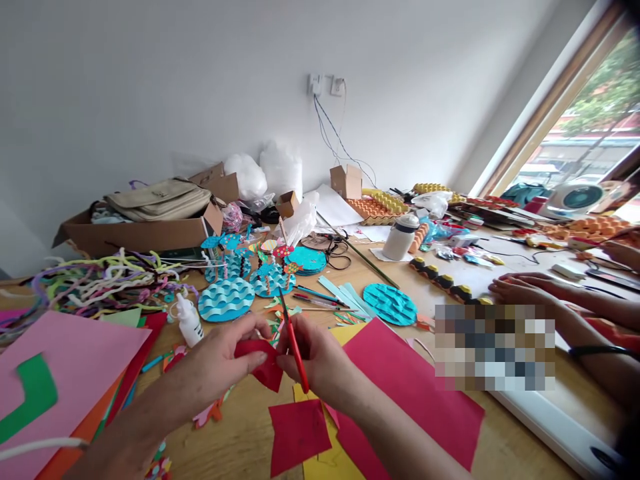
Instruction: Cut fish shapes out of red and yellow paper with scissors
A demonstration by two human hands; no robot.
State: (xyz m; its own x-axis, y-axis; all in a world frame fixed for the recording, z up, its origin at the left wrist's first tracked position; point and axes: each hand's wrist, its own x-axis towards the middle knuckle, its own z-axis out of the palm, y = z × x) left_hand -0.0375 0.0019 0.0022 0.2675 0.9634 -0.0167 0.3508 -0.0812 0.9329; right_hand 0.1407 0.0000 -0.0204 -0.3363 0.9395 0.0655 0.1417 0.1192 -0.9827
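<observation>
1. Yellow paper [340,465] lies nearest the camera, with a small red paper square [300,437] overlapping it on the wooden tabletop [240,447].
2. To the right spreads a large red sheet [420,400], partly covered by the right forearm.
3. On the left, a pink sheet [75,353] carries a bent green paper strip [37,387].
4. A white glue bottle [190,323] stands just beyond the left wrist; tangled pipe cleaners [125,287] lie behind it.
5. Past the hands, a wavy blue disc [226,300] and pens [320,295] crowd the space among paper scraps; another person's hands [525,291] rest farther right.
6. The left hand [231,355] pinches a red paper piece [270,377] between thumb and curled fingers.
7. The right hand [320,363] grips red-handled scissors [296,350], blades pointing away from the camera; whether its fingertips also touch that piece is hard to tell.
</observation>
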